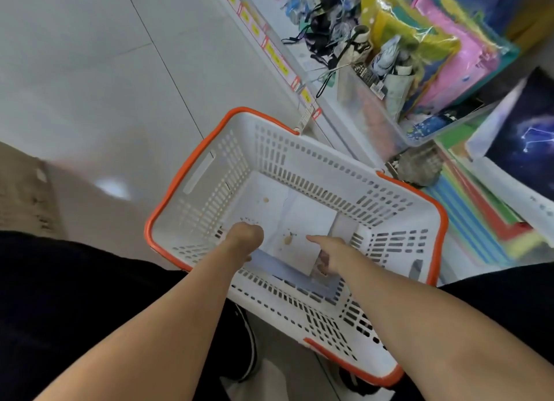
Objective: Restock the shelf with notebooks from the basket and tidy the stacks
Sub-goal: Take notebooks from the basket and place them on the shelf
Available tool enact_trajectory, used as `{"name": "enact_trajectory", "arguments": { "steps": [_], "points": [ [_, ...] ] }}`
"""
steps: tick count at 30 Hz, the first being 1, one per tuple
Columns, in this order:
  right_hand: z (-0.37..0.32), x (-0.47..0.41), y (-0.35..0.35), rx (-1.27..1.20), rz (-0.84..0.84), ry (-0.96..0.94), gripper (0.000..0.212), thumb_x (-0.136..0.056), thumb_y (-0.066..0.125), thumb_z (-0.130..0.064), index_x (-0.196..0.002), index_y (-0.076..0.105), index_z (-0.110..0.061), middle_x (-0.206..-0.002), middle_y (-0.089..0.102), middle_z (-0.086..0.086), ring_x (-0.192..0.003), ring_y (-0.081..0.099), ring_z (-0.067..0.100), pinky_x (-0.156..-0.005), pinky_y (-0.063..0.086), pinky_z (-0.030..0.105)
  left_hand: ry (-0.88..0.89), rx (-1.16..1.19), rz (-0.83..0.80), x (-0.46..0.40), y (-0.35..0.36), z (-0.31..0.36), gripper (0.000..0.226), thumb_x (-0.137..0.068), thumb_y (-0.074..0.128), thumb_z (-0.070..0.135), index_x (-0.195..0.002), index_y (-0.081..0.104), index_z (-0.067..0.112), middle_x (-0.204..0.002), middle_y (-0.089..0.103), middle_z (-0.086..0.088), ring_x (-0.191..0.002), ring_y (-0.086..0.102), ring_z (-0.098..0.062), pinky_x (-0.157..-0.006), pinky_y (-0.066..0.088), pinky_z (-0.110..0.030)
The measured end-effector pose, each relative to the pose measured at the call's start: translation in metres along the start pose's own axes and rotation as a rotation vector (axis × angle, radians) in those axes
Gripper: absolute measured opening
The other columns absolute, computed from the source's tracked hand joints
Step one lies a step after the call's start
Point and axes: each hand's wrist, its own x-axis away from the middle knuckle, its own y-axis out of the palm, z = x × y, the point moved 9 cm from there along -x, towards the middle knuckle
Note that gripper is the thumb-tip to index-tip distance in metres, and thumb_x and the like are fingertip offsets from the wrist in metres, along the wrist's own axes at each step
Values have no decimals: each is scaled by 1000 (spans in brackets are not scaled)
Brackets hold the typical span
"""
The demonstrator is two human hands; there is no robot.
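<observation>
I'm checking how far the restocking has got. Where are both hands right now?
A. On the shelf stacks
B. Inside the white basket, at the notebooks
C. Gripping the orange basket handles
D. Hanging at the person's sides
B: the left hand and right hand both reach down inside the basket, at the white notebooks lying on its bottom.

The left hand point(246, 235) curls knuckles-up inside the white slotted plastic basket with orange rim point(192, 160), fingertips hidden beneath it, so any grip is unreadable. The right hand point(328, 255) covers the near corner of the pale white-covered notebook point(302, 229) beneath it. Beyond the hands, the cluttered white shelf point(329, 113) smears into blur, labels illegible, cut off by the frame's right edge.
</observation>
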Motion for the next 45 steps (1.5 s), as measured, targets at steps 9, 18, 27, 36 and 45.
{"name": "enact_trajectory", "arguments": {
  "steps": [9, 18, 27, 36, 45],
  "points": [
    [-70, 75, 26, -23, -306, -399, 30, -91, 62, -1, -120, 58, -7, -107, 71, 11, -94, 68, 25, -74, 60, 42, 83, 212, -165, 37, 15, 26, 71, -86, 53, 65, -139, 42, 18, -142, 45, -5, -120, 50, -31, -97, 47, -46],
    [-82, 170, 8, -17, -120, -909, 19, -95, 58, -4, -108, 66, -15, -98, 73, -4, -86, 71, 11, -70, 61, 35, -99, 634, -210, 50, 7, 21, 75, -67, 77, 61, -119, 50, 14, -118, 52, -6, -108, 57, -27, -90, 50, -47],
    [-7, 69, -33, -86, -148, -258, 53, -94, 62, -44, -133, 52, -10, -127, 60, 15, -113, 60, 32, -91, 54, 45, 435, 559, 110, 64, -28, 45, 11, -86, 59, -4, -93, 66, 2, -83, 67, -13, -69, 70, -24, -55, 54, -28],
    [10, -26, -64, 21, 187, -208, 82, -67, 86, -33, -136, 52, -3, -131, 60, 13, -114, 59, 33, -95, 51, 43, 576, 64, 566, 66, -69, 42, 24, -79, 54, 8, -99, 66, 3, -82, 68, -10, -73, 66, -30, -58, 48, -29],
    [-8, -82, -65, -117, 86, -174, 84, -50, 91, -37, -123, 61, -9, -118, 68, 8, -106, 65, 31, -95, 51, 51, 503, -25, 480, 61, -60, 36, 32, -69, 48, 5, -94, 68, 9, -78, 70, -10, -71, 68, -32, -58, 57, -34]
  ]
}}
